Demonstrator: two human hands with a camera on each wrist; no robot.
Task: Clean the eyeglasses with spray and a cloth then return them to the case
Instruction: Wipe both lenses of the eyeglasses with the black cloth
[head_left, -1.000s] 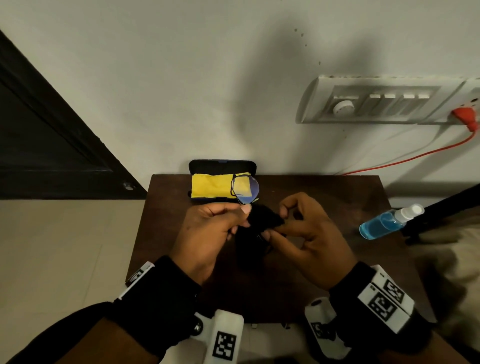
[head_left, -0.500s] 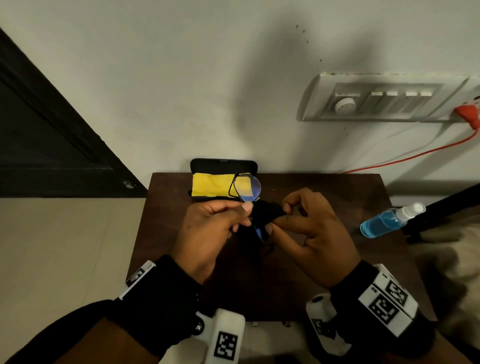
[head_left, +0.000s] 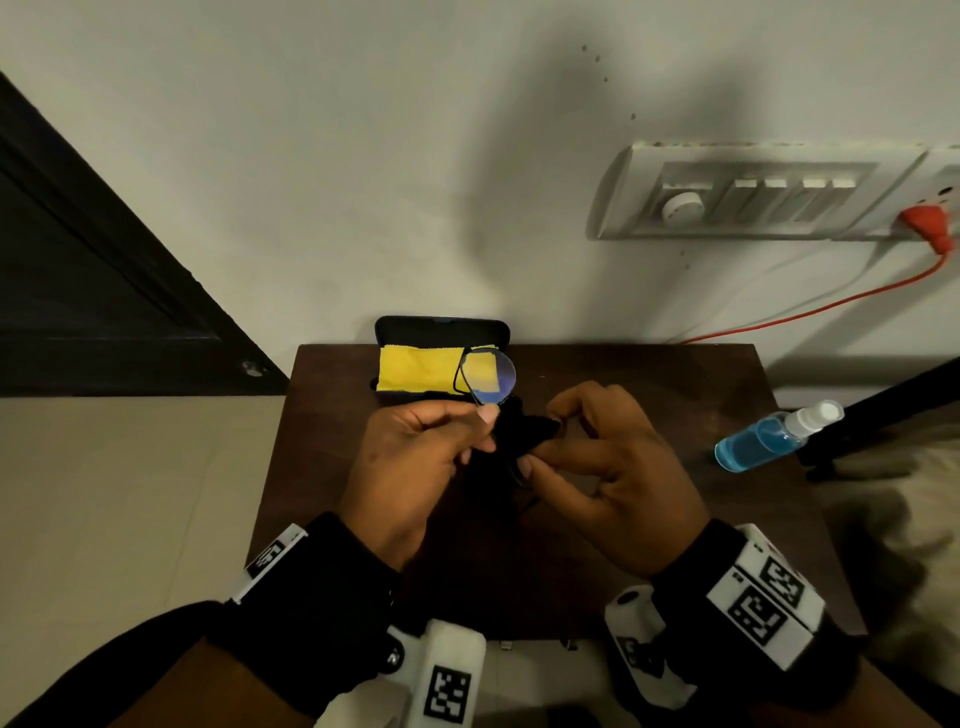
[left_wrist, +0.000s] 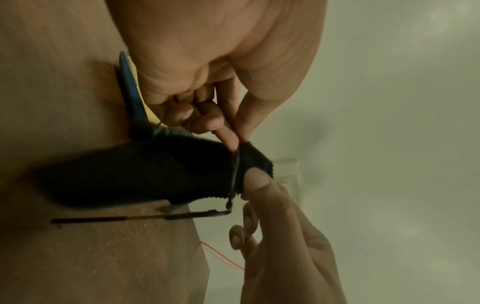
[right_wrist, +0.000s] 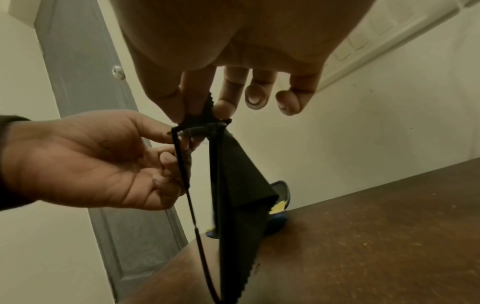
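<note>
Left hand (head_left: 415, 457) fingers pinching thin black-framed eyeglasses (head_left: 487, 376) above brown wooden worktop (head_left: 322, 447), right hand (head_left: 608, 483) fingers clamped on black microfibre cloth (right_wrist: 241, 185) around one lens, open dark case (head_left: 441, 328) with yellow lining at 12 o'clock, blue spray bottle (head_left: 769, 436) at 3 o'clock

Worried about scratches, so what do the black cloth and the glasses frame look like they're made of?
Cloth: soft matte fabric, probably microfibre; it drapes in folds and has a zigzag-cut edge. Glasses: thin dark rim and arms, likely metal, though plastic is possible.
</note>
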